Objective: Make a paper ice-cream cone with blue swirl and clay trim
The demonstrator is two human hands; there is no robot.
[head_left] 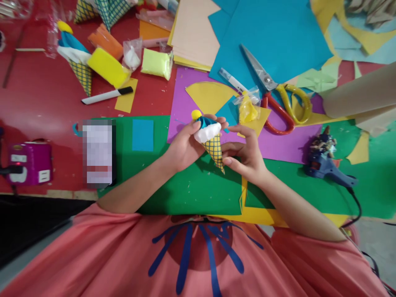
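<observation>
A small craft ice cream cone (213, 144) rests in my left hand (185, 142), tip pointing down and slightly right. Its cone is yellow with a dark grid, topped by a white band, a blue swirl and a yellow ball. My left fingers are behind it, with the thumb along its upper left side. Close by on the right, my right hand (246, 154) has bent, spread fingers near the cone's lower end; whether they touch it is hard to tell. Beneath both hands lies green paper (185, 185), with purple paper (281, 144) beyond.
Red-and-yellow-handled scissors (269, 84) lie at the right, near a bagged yellow clay piece (247, 108). Farther right sits a blue glue gun (329, 163) with a cord. On the left are a phone (99, 152), a marker (107, 95), clay packs (156, 63) and another craft cone (78, 70).
</observation>
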